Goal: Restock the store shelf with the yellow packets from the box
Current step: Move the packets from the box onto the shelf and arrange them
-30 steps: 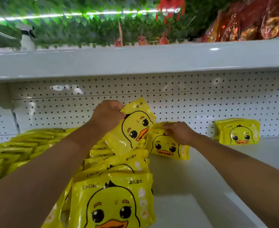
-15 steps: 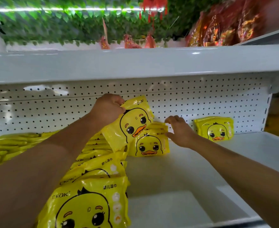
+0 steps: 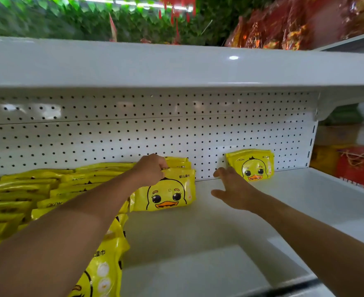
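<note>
Down at the near edge, a yellow packet point(image 3: 99, 273) lies flat at the front of a line of packets running back along the shelf point(image 3: 230, 232). Further in, the left hand point(image 3: 150, 170) grips the top edge of an upright duck-face packet point(image 3: 166, 192), fingers point(image 3: 162, 165) curled tight over the seam, forearm stretched long and low across the lying stock. Behind that packet stand more, leaning toward the pegboard back point(image 3: 134, 133).

To do this well, I'd say: set the bottom edge square on the shelf, face forward, lean it snug against those behind, and let go only once it stands by itself.

The right hand point(image 3: 234, 189) hovers just above the bare shelf, palm down, fingers spread and holding nothing, thumb out toward the left. Just beyond its fingertips, a small stack of packets point(image 3: 251, 165) stands against the back wall, well apart from the left group. No box in view.
</note>
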